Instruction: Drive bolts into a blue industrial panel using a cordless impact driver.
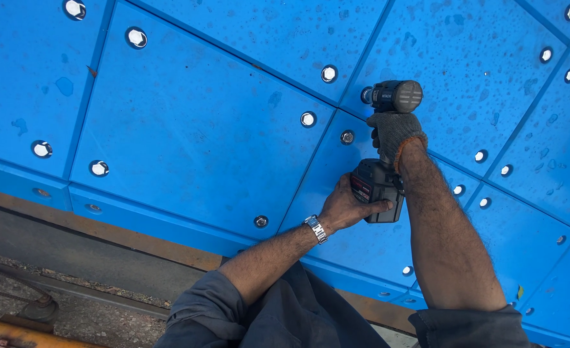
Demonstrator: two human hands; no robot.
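Your gloved right hand (394, 132) grips the handle of the cordless impact driver (388, 148), nose pressed toward a bolt (347, 136) on the blue panel (194, 129), while your bare left hand (348, 206) closes on its battery base, steadying it.

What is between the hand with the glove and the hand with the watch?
In the head view, the cordless driver's handle and battery lie between them. The gloved right hand grips the handle, and the bare left hand steadies the battery pack.
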